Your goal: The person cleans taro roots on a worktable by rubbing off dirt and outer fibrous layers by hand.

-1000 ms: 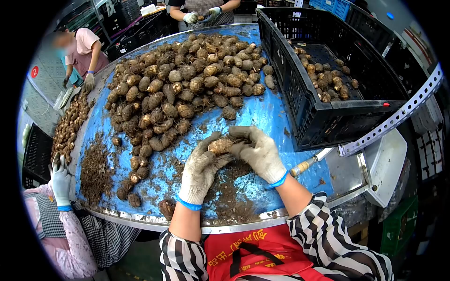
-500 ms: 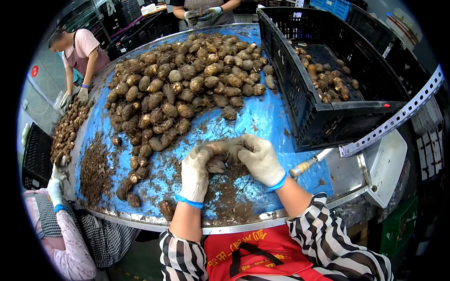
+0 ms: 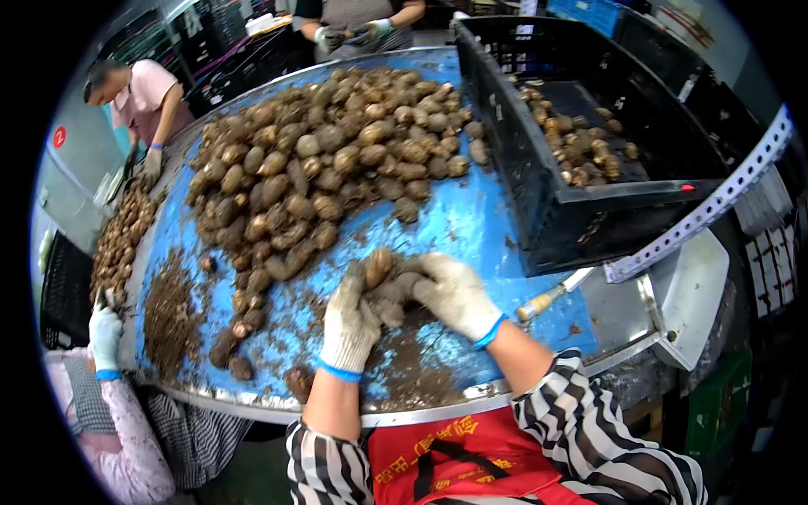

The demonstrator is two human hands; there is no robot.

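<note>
My left hand (image 3: 349,324), in a soiled white knit glove, is closed round a brown taro corm (image 3: 379,266) above the blue sheet (image 3: 450,223). My right hand (image 3: 450,290), gloved alike, has its fingers curled together, their tips against the left hand's fingers. What those right fingertips pinch, if anything, is hidden and blurred. Beyond the hands lies a big heap of rough brown taro corms (image 3: 337,143), with a thin tail of them running toward me. A single corm (image 3: 299,383) rests by the near edge, left of my left wrist.
A black crate (image 3: 547,210) holding some corms stands at the right. A wooden-handled knife (image 3: 543,303) lies below it, beside a perforated metal strip (image 3: 707,206). Loose soil (image 3: 168,311) covers the left side. Co-workers' gloved hands (image 3: 105,332) are at the left and far edges.
The taro corm has turned more upright and now shows above my left hand's fingers. My right hand has shifted slightly down, its fingers less bunched. The view has tilted slightly.
</note>
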